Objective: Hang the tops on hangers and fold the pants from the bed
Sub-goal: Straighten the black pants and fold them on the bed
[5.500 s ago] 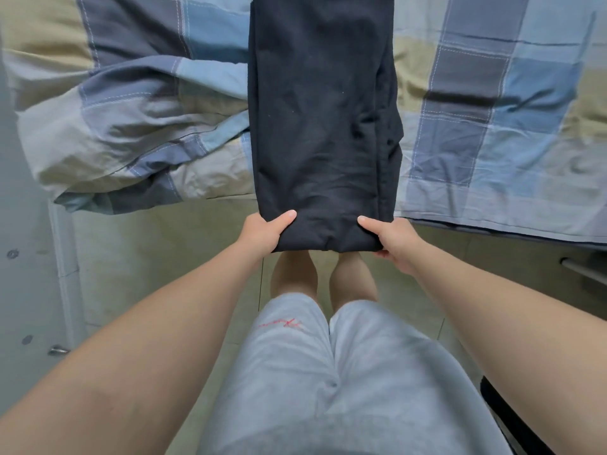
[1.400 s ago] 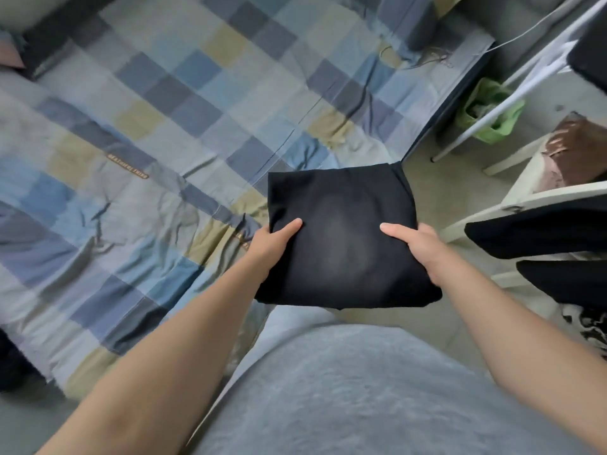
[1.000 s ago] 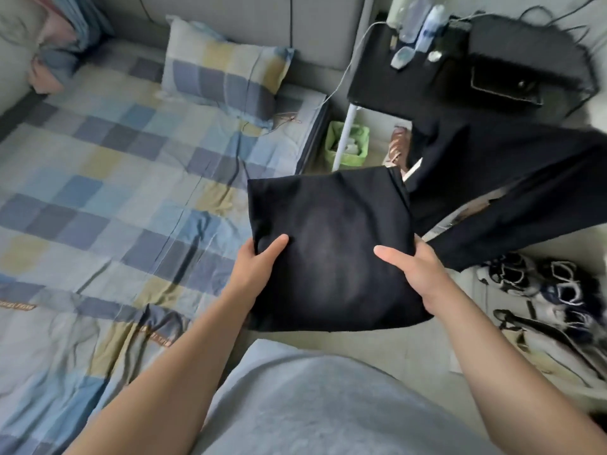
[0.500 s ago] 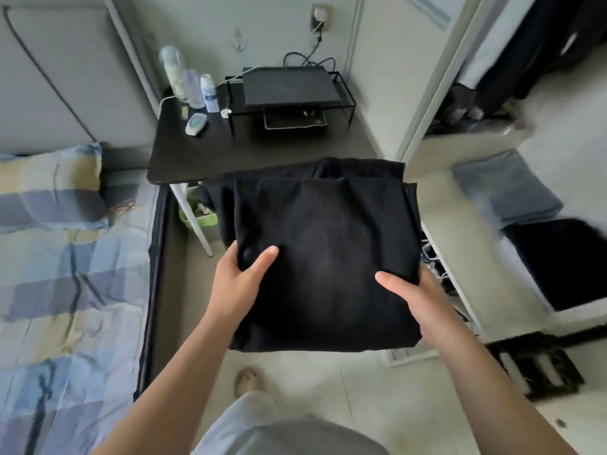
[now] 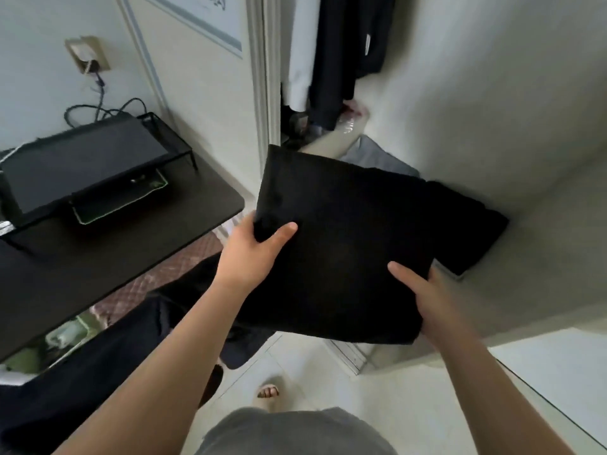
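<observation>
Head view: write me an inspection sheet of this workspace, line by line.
Surface: pale shelf bears a black folded pile; a grey folded cloth lies behind it.
Job's things: folded pants, held up in front of the shelf; cannot tell whether they touch the pile.
Clutter: dark garment at lower left, by the desk.
Grippers: left hand and right hand each grip the pants' near edge, thumbs on top.
Cables: cable runs from the socket down behind the screen.
Surroundings: clothes hang above; pale floor.
</observation>
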Action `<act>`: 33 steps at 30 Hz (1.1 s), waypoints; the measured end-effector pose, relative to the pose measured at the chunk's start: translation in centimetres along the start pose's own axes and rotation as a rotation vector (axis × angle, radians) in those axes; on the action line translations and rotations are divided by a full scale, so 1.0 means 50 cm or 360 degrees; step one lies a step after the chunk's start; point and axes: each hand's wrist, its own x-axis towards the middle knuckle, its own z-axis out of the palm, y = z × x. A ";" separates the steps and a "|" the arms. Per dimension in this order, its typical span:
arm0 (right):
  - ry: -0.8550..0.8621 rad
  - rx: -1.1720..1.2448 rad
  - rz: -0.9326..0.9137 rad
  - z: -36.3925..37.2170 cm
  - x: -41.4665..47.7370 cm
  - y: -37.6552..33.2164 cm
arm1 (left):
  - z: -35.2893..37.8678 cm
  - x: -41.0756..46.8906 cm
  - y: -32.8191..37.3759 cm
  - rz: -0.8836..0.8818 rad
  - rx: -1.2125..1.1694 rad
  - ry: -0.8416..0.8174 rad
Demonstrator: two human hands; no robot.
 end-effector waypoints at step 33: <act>0.1101 0.0608 0.0220 -0.173 0.487 0.054 | 0.576 0.690 -0.008 -0.0158 0.0477 -0.0957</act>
